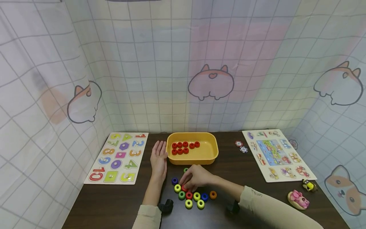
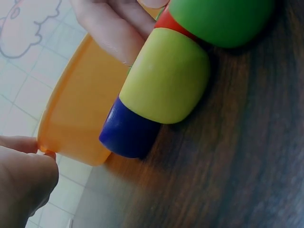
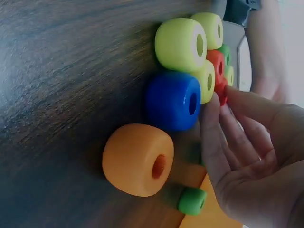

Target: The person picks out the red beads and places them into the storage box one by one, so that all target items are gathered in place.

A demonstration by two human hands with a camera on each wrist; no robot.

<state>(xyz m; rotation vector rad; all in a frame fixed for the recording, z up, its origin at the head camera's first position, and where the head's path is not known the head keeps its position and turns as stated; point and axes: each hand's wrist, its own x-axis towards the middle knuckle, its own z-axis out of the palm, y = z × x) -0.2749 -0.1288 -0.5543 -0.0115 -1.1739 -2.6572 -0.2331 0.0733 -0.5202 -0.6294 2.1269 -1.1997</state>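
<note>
My right hand [image 1: 198, 176] reaches into a loose group of coloured beads and pinches a red bead [image 3: 221, 90] between thumb and fingertips, low over the table. Around it lie yellow beads [image 1: 188, 204], a second red bead [image 1: 189, 195], green beads [image 1: 181, 195], blue beads [image 1: 204, 197] and an orange bead [image 1: 213, 195]. Beyond them stands a yellow tray [image 1: 211, 152] with several red beads [image 1: 180, 145] grouped toward its left side. My left hand [image 1: 159, 160] lies along the tray's left end, fingers straight, touching the rim.
A number-and-shape puzzle board [image 1: 120, 156] lies at the left. On the right is a picture puzzle board [image 1: 281, 156], with two poker chips [image 1: 243, 149] beside it. A pink toy [image 1: 298, 199] and a small yellow-and-black figure [image 1: 309, 185] sit near the right edge.
</note>
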